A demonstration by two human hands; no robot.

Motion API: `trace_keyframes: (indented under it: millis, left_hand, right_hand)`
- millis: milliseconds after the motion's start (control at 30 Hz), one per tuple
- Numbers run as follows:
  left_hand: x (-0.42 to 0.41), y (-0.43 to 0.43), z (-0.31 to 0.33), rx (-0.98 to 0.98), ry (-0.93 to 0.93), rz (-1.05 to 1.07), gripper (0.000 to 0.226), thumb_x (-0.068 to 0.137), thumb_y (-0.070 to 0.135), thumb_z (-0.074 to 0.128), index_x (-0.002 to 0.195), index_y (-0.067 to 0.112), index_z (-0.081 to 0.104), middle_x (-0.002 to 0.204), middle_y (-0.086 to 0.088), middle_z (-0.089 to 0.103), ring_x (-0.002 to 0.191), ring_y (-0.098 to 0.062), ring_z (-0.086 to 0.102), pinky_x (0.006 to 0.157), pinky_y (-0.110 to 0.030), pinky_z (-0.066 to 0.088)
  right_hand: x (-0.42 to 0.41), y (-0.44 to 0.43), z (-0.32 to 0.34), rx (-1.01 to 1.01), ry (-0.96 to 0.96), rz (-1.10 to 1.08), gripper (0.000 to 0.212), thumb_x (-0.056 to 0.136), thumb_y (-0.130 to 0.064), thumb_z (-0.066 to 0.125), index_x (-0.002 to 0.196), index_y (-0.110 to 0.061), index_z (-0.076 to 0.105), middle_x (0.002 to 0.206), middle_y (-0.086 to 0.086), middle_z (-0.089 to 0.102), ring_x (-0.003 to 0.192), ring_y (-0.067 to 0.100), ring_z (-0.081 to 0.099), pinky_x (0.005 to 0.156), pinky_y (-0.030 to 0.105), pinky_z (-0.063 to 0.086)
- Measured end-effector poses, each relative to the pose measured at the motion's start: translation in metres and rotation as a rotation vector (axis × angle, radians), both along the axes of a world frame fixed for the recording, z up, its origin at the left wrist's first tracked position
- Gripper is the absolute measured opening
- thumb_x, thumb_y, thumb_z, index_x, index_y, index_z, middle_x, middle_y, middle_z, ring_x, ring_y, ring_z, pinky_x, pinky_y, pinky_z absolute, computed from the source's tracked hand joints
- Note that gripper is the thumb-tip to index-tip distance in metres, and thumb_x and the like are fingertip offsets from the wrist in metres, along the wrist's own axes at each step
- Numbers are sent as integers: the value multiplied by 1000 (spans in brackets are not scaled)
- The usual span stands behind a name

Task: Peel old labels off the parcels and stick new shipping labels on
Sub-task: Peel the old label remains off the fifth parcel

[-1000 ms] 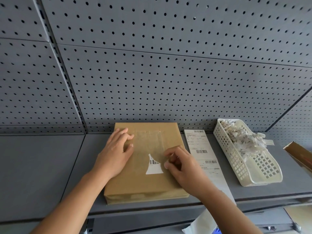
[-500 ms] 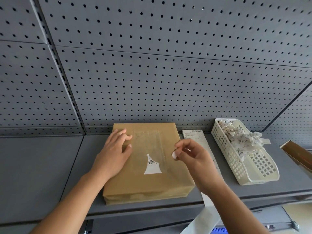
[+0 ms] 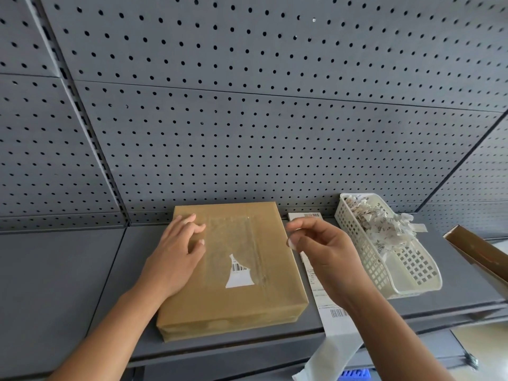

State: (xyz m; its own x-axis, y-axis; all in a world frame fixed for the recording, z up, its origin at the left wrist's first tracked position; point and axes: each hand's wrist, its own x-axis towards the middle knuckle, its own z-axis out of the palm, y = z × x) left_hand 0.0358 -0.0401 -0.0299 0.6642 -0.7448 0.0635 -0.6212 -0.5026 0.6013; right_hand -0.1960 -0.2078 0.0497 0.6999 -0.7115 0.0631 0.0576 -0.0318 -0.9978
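It was probably a packing station or stockroom: grey pegboard [image 3: 275,133] beyond the right hand [image 3: 324,257], a metal shelf [image 3: 68,284] beneath, label scraps [image 3: 379,226] in a basket [image 3: 412,281] beside it.

The right hand [image 3: 327,259] and its forearm cover the middle of the strip of new labels [image 3: 330,314], whose loose end drops past the shelf [image 3: 82,284] and out of the bottom edge; its print is too small to read. Whether the curled thumb and forefinger pinch a scrap cannot be told. The left hand [image 3: 176,259] hides part of the parcel [image 3: 233,298] top. A cardboard box [image 3: 478,254] is cut off at the right edge, a blurred blue object [image 3: 354,373] at the bottom.
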Motion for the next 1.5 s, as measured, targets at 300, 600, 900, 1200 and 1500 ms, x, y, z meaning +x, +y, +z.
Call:
trace_keyframes:
  millis: [300, 600, 900, 1200, 1500]
  left_hand:
    - [3, 2, -2, -7, -12, -10, 37, 103, 44, 40, 139, 38, 47, 160, 27, 19, 149, 6, 0, 121, -52, 25]
    - [5, 1, -6, -16, -38, -23, 40, 102, 42, 43, 141, 35, 48, 161, 24, 22, 150, 2, 5, 123, -50, 19]
    - [12, 0, -12, -80, -25, -40, 28, 92, 52, 41, 118, 62, 42, 156, 27, 27, 150, -3, 15, 121, -53, 20]
    - [22, -4, -31, -135, -84, -15, 40, 97, 21, 61, 121, 51, 53, 150, 38, 29, 149, -2, 18, 122, -49, 21]
    - [18, -4, -25, -155, -72, -11, 37, 96, 27, 58, 115, 58, 50, 156, 20, 38, 151, -8, 21, 122, -52, 22]
  right_hand:
    - [-37, -37, 5, 69, -49, -211, 14, 80, -15, 77, 93, -13, 75, 98, 13, 73, 91, 23, 65, 85, 34, 54]
    - [-93, -76, 23, -229, 180, -488, 17, 88, -5, 71, 97, -18, 77, 94, -8, 77, 89, 8, 71, 84, 24, 53]
    - [-136, -141, 15, -506, 404, -702, 20, 87, -9, 73, 95, -27, 70, 85, -12, 74, 79, 4, 70, 78, 26, 56]
    - [-130, -172, -2, -552, 539, -674, 16, 89, -8, 69, 96, -22, 72, 87, -10, 72, 79, 6, 67, 69, 23, 54]
    - [-129, -184, -25, -633, 704, -697, 14, 87, -10, 73, 96, -17, 66, 108, 4, 58, 91, 16, 59, 75, 20, 41]
